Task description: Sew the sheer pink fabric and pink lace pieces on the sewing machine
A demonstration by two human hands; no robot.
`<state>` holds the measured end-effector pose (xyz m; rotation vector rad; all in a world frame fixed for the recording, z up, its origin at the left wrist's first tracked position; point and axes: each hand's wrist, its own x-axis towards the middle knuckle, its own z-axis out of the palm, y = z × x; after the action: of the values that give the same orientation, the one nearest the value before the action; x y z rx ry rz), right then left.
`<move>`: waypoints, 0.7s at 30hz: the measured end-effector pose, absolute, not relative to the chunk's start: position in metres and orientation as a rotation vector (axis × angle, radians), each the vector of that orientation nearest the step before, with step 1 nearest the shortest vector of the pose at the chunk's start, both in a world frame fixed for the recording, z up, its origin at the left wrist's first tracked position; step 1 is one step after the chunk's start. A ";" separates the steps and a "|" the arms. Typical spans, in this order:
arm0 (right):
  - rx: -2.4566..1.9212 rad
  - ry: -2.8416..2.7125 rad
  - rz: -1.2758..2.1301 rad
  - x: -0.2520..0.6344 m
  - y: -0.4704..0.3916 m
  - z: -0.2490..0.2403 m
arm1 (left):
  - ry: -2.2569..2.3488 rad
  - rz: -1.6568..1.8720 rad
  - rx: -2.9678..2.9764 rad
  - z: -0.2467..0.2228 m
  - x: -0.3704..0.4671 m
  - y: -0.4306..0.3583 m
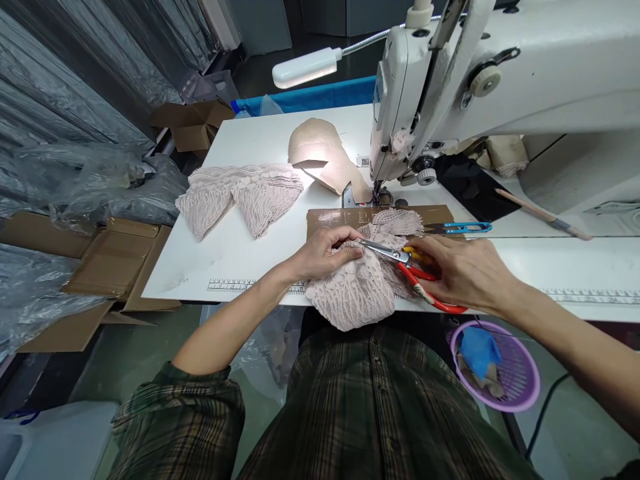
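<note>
Pale pink lace fabric (357, 290) hangs over the table's front edge, partly on a brown board (325, 219). My left hand (327, 253) pinches the lace near its upper left side. Red-handled scissors (385, 251) are gripped in my right hand (457, 270), their blades pointing left at the lace beside my left fingertips. Whether the blades are cutting is too small to tell. Blue thread snips (463, 228) lie just behind my right hand. More folded pink lace (267, 193) rests on the left part of the white table (190, 277).
A white sewing machine (400, 100) stands behind my hands, with a lamp (306, 68) to its left. Beige pattern pieces (320, 143) lie beside the needle. A brush (545, 215) and black fabric (475, 187) are at right. Below sits a purple basket (525, 373); cardboard boxes (117, 257) are left.
</note>
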<state>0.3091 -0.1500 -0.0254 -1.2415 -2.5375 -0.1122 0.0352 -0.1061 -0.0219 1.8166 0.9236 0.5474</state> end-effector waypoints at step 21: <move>-1.269 -2.523 0.224 0.299 -0.157 -0.025 | 0.859 0.585 1.827 -0.027 0.034 -0.104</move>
<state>0.2990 -0.1571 -0.0251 -1.2686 -2.5234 0.2235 0.0343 -0.1044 -0.0270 1.8273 0.8588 0.5849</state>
